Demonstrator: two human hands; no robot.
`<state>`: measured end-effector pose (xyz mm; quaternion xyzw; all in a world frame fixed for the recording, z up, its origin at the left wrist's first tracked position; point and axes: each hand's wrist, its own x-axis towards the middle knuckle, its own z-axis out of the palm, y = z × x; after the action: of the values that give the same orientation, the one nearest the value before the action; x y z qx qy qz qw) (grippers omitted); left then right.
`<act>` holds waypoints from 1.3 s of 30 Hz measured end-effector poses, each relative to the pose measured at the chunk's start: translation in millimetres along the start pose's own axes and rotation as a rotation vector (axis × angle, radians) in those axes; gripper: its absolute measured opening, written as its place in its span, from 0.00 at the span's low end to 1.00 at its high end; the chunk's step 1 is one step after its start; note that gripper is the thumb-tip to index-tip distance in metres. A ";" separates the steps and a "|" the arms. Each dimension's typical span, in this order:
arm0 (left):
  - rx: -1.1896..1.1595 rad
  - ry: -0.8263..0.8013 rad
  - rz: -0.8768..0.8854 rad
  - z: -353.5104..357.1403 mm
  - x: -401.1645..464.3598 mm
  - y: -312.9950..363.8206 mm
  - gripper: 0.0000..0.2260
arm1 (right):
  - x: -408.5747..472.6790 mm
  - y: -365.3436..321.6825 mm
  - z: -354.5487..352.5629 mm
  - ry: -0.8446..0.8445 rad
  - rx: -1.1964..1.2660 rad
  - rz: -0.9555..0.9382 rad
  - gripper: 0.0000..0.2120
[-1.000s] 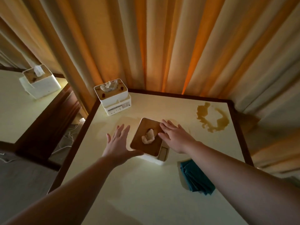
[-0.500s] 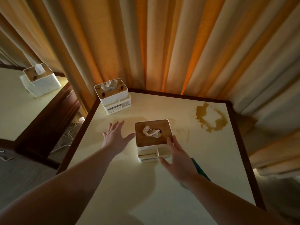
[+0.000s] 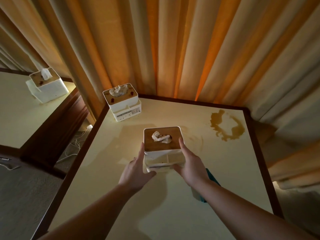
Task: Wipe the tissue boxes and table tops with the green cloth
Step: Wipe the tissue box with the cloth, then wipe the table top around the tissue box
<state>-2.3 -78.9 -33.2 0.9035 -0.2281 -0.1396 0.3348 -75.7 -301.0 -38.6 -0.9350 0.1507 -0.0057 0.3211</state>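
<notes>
A white tissue box with a wooden lid (image 3: 161, 146) is seen from above, near the middle of a cream counter (image 3: 121, 196) edged in dark wood. This box serves as the landmark. It is bracketed by two bare hands – the left hand (image 3: 136, 172) lies flat against its left wall with fingers straight, thumb spread beneath the near corner; the right hand (image 3: 187, 163) presses its right wall, fingers extended along the side, thumb near the front tray. Neither hand is curled round the box; it is squeezed between open palms. Both forearms reach in from the near edge, roughly parallel.

The green cloth (image 3: 212, 177) lies on the counter just right of and nearer than the box, mostly hidden under the right forearm, held by neither hand. A brown ring-shaped spill (image 3: 226, 127) sits beyond the box to its right, and a second tissue box (image 3: 122, 103) stands beyond it to the left, at the counter's far corner. A third box (image 3: 45, 85) rests on a separate counter far left.

The risk is judged as follows: with only flat palms pressing, the box could slip or tilt if lifted, and the loose tissue (image 3: 161, 138) on the lid could be shaken off. If slid rightward, the box could be dragged through the spill.
</notes>
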 end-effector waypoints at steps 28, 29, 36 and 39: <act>0.184 -0.027 -0.473 -103.4 -11.0 -8.4 0.35 | 64.4 -109.3 14.0 -0.239 0.093 -0.024 0.36; 0.191 -0.025 -0.477 -102.1 -10.8 -9.2 0.35 | 65.4 -109.1 15.9 -0.239 0.102 -0.022 0.36; 0.217 0.022 -0.513 -98.3 -11.0 -19.0 0.38 | 66.3 -102.3 12.0 -0.241 0.115 -0.037 0.35; 0.191 0.121 -0.523 -94.0 -22.1 -18.8 0.40 | 52.5 -80.6 1.5 -0.181 0.155 -0.030 0.34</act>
<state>22.8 -4.2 25.7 0.9658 0.0209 -0.1450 0.2140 -3.1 -254.8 4.2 -0.9062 0.1063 0.0624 0.4045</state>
